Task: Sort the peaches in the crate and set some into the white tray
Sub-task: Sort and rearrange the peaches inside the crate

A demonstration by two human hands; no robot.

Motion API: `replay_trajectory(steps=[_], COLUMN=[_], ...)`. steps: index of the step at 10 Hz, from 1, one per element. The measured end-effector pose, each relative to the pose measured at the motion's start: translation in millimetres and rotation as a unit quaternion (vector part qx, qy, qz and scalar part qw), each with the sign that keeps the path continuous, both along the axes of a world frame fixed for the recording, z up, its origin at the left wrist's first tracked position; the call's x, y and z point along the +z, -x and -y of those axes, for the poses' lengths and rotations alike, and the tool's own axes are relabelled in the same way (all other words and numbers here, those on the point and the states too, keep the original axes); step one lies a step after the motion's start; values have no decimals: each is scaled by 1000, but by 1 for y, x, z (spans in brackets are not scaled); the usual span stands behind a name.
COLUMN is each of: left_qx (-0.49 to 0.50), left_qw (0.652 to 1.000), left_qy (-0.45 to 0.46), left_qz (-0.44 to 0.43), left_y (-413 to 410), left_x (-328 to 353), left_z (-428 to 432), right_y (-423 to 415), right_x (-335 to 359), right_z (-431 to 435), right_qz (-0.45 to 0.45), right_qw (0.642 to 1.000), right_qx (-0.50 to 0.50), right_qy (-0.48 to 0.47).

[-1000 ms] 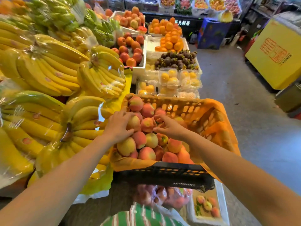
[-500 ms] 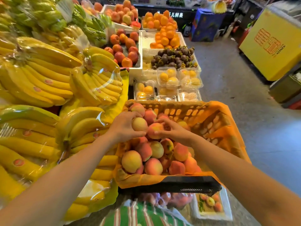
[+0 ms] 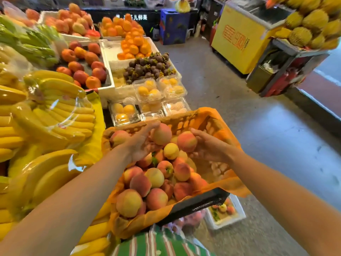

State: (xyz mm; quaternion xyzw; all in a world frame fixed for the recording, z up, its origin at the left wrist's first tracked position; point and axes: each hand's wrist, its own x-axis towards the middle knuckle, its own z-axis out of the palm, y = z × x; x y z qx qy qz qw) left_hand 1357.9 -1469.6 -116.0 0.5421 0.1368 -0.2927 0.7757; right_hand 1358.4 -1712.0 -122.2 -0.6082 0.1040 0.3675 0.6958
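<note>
Left hand (image 3: 142, 145) cups a peach (image 3: 160, 134), right hand (image 3: 208, 147) curls round a second peach (image 3: 186, 141), both over the crate (image 3: 199, 202); the tray (image 3: 228, 223) sits below it. Peaches likely bruise easily: cradle each round its middle, without squeezing.

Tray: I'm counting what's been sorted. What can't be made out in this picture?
Head view only.
Tray: corner hidden behind the crate rim; contents small and blurred, so no sure count.
Crate's lower fruit: buried under the top peaches.
</note>
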Motion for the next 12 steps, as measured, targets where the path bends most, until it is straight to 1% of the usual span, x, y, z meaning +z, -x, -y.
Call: replay_trajectory(steps=[1, 2, 3, 4, 5, 6, 7, 8, 9, 10, 11, 12], left_qx=[-60, -167, -179, -166, -168, -169, -162, -162, -167, -174, -184, -189], left_qw=[998, 983, 977, 980, 980, 980, 982, 983, 983, 982, 980, 979], left_qy=[-30, -64, -107, -106, -103, -107, -99, -81, -77, -75, -78, -77], left_qz=[4, 43, 36, 30, 17, 16, 5, -9, -9, -6, -1, -2], left_y=[-5, -4, 0, -9, -13, -14, -15, -17, -20, -22, -26, -30], left_x=[-2, 8, 12, -8, -17, -20, -21, -26, -31, -32, -36, -40], left_z=[15, 24, 32, 32, 32, 29, 26, 23, 22, 22, 22, 23], right_y=[2, -3, -11, -19, -23, -20, -21, -25, -24, -23, -23, -27], right_x=[6, 3, -8, -24, -48, -68, -84, -93, -99, -101, -95, -71], right_z=[13, 27, 47, 52, 49, 43, 44, 49, 51, 47, 41, 34], right_qz=[47, 124, 147, 141, 145, 138, 134, 132, 128, 105, 82, 134], right_qw=[995, 954, 882, 785, 686, 658, 668, 697, 715, 742, 778, 846], right_qx=[24, 107, 231, 369, 467, 501, 509, 478, 457, 441, 409, 317], right_qy=[82, 252, 383, 477, 539, 545, 526, 518, 514, 494, 469, 407])
